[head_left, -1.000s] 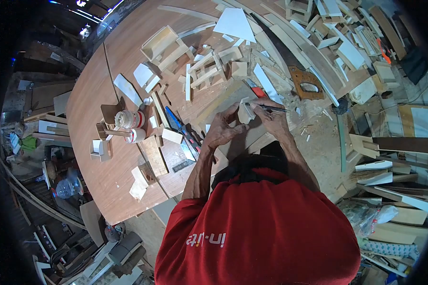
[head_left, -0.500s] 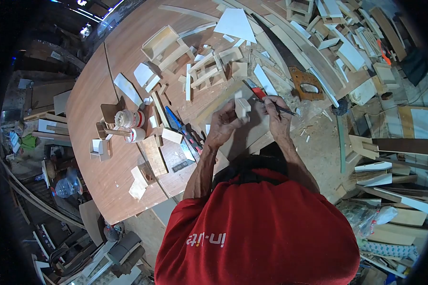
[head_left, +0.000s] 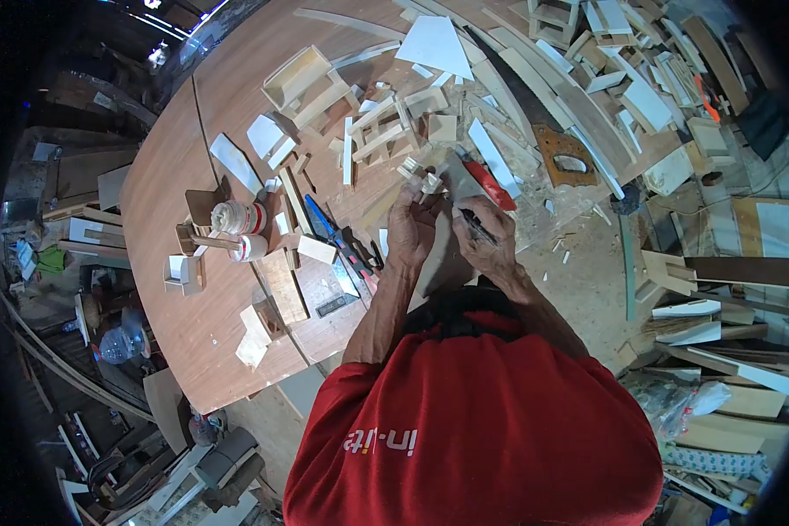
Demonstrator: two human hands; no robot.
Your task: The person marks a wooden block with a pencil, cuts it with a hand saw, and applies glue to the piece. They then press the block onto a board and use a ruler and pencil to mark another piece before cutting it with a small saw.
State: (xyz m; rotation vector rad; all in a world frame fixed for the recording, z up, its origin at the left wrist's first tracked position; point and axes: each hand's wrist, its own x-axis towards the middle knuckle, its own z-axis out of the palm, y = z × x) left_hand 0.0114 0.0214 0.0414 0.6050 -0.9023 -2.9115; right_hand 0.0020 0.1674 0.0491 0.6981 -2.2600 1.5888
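Observation:
My left hand [head_left: 412,230] is closed around a small pale wooden piece [head_left: 428,182], made of short blocks with notches between them, raised in front of my chest. Close beside it on the right, my right hand [head_left: 485,238] has its fingers wrapped round a slim dark tool [head_left: 478,226]. Most of that tool is hidden by the fingers, and I cannot tell its kind. Just beyond my right hand lies a red object [head_left: 493,184] next to a white strip [head_left: 494,158].
A handsaw with a wooden handle [head_left: 565,156] lies at the right. Left of my hands are a blue-and-black handled tool [head_left: 331,230], a glue jar [head_left: 237,217] and a small pot with a brush [head_left: 252,249]. Small wooden frames [head_left: 384,131] and offcuts cover the far side.
My right hand has moved left, closer to my left hand, and the slim tool has turned. The wooden piece has shifted left and tilted. More of the red object shows.

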